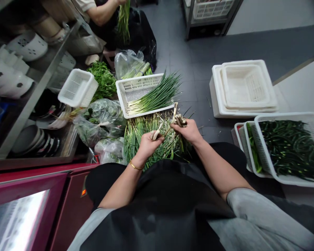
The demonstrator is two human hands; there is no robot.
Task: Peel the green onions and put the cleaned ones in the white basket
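Observation:
My left hand [151, 143] is closed on the pale white end of a green onion stalk [157, 131]. Beside it, to the right, my right hand [187, 130] grips a clump of brownish, withered stalks and roots [180, 120], with one pale stem sticking up. Below both hands lies a large pile of untrimmed green onions [136, 137] on the floor. Just beyond the pile, a white perforated basket [127, 91] holds a bundle of clean green onions [157, 94], white ends to the left.
Plastic bags of greens [101, 120], leafy herbs [102, 79] and a small white basket [77, 87] stand left, near a dish shelf [39, 94]. Stacked white bins [244, 83] and a basket of green peppers [290, 150] are right. Another person's arm [103, 13] holds greens at the top.

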